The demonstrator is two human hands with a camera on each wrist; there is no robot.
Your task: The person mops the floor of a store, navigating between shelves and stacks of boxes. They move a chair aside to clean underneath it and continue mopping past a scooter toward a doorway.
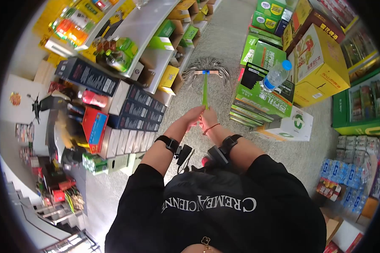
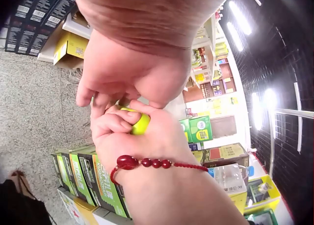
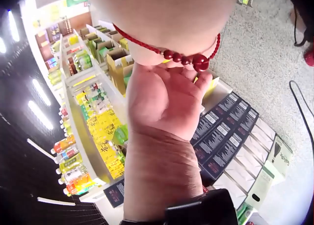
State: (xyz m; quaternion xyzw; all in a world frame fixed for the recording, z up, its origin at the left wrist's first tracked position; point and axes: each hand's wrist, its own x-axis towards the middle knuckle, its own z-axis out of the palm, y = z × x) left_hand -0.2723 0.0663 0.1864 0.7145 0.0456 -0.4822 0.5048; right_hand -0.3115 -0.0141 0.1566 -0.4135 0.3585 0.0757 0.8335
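Note:
A mop lies ahead of me in the aisle, its grey string head spread on the floor and its green handle running back to my hands. My right hand, with a red beaded bracelet at the wrist, grips the handle's yellow-green end, which shows between its fingers in the left wrist view. Close against it, my left hand curls its fingers round the handle. In the right wrist view the left palm faces the camera, while the right hand is mostly hidden behind its own wrist.
Shelves with bottles and cartons line the left, with stacked dark boxes below. On the right stand green cartons with a water bottle on top, and a yellow box. Speckled floor runs between them.

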